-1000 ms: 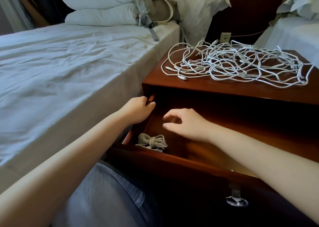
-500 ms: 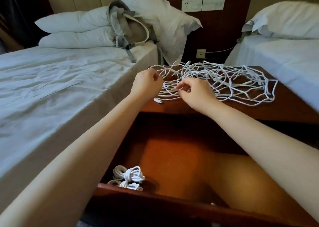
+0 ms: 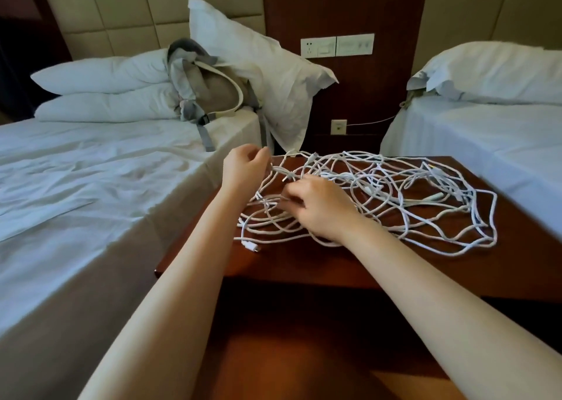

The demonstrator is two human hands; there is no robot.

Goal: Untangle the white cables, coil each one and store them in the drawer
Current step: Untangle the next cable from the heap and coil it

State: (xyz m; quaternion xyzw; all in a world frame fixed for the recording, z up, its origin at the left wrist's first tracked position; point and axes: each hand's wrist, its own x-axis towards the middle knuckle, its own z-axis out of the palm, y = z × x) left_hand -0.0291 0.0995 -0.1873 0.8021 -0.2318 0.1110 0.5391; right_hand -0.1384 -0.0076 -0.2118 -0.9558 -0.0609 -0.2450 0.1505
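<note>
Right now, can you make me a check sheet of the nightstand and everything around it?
Surface: dark wooden nightstand top, mostly covered by cables.
Job's things: tangle of white cables on the top, not yet sorted; drawer open below, bare wood in the part shown.
Clutter: nothing seen.
Hands: left hand pinches a strand at the tangle's left edge; right hand grips strands beside it.
Cables: many crossed loops; one plug end lies loose at the front left.
Surroundings: bed on the left with a grey backpack against pillows; second bed on the right; wall socket behind.
</note>
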